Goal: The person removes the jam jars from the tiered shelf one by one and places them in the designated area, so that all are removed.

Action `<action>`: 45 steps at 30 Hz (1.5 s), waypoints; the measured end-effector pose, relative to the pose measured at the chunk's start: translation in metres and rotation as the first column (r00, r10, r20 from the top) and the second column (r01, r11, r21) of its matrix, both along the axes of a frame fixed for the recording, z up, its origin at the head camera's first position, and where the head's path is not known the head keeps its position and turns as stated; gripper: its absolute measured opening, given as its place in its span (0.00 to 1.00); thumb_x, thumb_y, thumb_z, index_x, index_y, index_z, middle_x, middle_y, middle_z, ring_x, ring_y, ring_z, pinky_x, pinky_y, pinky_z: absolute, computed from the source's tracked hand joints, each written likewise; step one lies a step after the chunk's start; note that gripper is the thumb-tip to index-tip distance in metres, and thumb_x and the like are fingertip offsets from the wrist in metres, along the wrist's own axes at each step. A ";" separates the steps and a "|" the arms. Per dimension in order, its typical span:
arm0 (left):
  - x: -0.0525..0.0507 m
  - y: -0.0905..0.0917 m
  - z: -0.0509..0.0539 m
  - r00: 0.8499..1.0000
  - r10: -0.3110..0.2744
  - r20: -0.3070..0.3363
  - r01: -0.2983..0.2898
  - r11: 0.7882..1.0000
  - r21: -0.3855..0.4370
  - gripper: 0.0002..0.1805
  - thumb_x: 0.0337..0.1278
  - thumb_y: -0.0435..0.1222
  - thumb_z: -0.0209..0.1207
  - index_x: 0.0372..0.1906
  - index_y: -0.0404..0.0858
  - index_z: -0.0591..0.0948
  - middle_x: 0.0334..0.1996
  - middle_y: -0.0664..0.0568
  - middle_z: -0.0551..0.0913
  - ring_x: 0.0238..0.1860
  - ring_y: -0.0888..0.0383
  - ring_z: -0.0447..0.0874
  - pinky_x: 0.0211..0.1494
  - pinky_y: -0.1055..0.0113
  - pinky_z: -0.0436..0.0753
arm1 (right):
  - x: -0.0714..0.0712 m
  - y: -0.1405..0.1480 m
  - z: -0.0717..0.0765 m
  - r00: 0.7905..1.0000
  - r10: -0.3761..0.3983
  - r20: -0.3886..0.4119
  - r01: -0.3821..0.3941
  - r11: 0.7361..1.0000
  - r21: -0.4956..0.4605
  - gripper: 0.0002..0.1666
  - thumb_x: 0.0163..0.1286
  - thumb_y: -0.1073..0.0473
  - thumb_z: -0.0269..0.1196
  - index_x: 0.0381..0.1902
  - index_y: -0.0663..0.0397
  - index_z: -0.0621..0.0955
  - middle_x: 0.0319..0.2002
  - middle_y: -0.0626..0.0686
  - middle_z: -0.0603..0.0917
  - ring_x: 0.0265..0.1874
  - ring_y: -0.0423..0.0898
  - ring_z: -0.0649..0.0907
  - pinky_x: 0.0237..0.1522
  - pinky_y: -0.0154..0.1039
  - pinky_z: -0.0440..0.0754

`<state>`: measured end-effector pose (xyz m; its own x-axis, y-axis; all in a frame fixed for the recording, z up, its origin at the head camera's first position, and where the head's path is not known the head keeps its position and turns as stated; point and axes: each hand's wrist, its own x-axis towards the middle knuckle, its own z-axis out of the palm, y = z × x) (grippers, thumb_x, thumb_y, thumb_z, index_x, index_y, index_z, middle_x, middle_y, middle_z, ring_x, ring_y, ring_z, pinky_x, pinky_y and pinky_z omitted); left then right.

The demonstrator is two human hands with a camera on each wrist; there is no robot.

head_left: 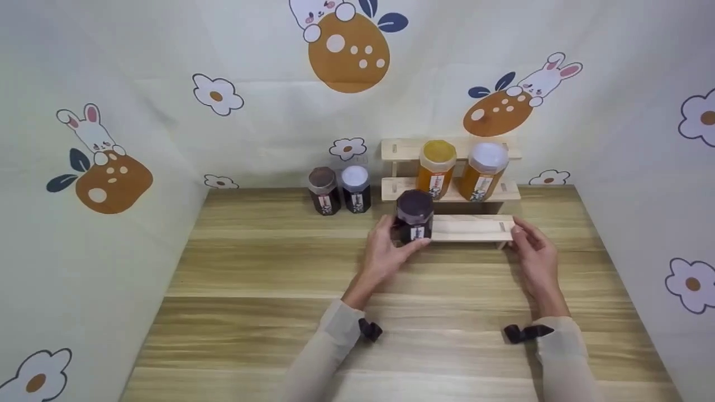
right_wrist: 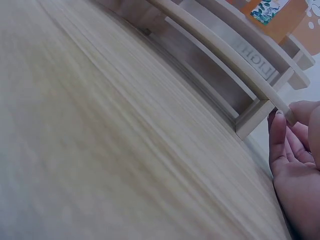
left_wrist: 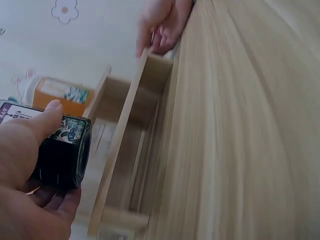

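My left hand (head_left: pixel 385 248) grips a dark jar (head_left: pixel 415 215) at the left end of the lowest tier of a wooden three-step rack (head_left: pixel 472 229). In the left wrist view the thumb lies across the label of the dark jar (left_wrist: pixel 65 150), fingers beneath; whether its base touches the board I cannot tell. My right hand (head_left: pixel 539 257) holds the right end of that lowest board; in the right wrist view its thumb and fingers (right_wrist: pixel 278 132) pinch the board's end. Two amber jars, one yellow-lidded (head_left: pixel 437 170) and one white-lidded (head_left: pixel 485 172), stand on the middle tier.
Left of the rack, two dark jars stand on the wooden table (head_left: pixel 251 279), one brown-lidded (head_left: pixel 324 191) and one white-lidded (head_left: pixel 356 190). A pale cloth backdrop (head_left: pixel 268 128) with rabbit and flower prints rises behind the table and along both sides.
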<state>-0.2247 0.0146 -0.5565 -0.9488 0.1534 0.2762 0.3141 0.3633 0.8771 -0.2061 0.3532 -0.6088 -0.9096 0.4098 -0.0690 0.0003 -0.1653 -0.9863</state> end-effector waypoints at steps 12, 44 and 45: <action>-0.014 -0.093 -0.006 0.985 0.173 0.016 -0.172 0.984 -0.033 0.44 0.50 0.50 0.83 0.70 0.37 0.79 0.65 0.40 0.86 0.64 0.43 0.88 0.70 0.52 0.86 | 0.000 0.001 0.001 0.999 -0.033 0.019 0.033 0.999 0.025 0.27 0.78 0.58 0.69 0.70 0.61 0.82 0.44 0.42 0.91 0.43 0.35 0.87 0.48 0.25 0.88; -0.090 -0.221 -0.031 0.893 0.404 0.198 -0.375 0.912 -0.168 0.35 0.55 0.38 0.75 0.65 0.30 0.76 0.58 0.33 0.85 0.59 0.40 0.84 0.70 0.46 0.83 | 0.000 -0.002 0.003 1.000 -0.013 0.013 0.014 1.000 -0.016 0.28 0.78 0.60 0.69 0.72 0.64 0.80 0.46 0.42 0.92 0.42 0.35 0.86 0.47 0.26 0.88; -0.092 -0.221 -0.031 0.892 0.401 0.207 -0.372 0.913 -0.168 0.35 0.55 0.38 0.75 0.66 0.30 0.76 0.58 0.33 0.85 0.58 0.40 0.84 0.70 0.47 0.83 | 0.000 -0.002 0.003 1.000 -0.012 0.010 0.012 1.000 -0.012 0.28 0.78 0.60 0.68 0.72 0.65 0.80 0.46 0.42 0.92 0.42 0.35 0.87 0.47 0.26 0.88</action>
<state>-0.3165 -0.2068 -0.5876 -0.9744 -0.2204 0.0446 -0.0791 0.5217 0.8495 -0.2064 0.3517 -0.6060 -0.9036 0.4201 -0.0834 0.0085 -0.1772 -0.9841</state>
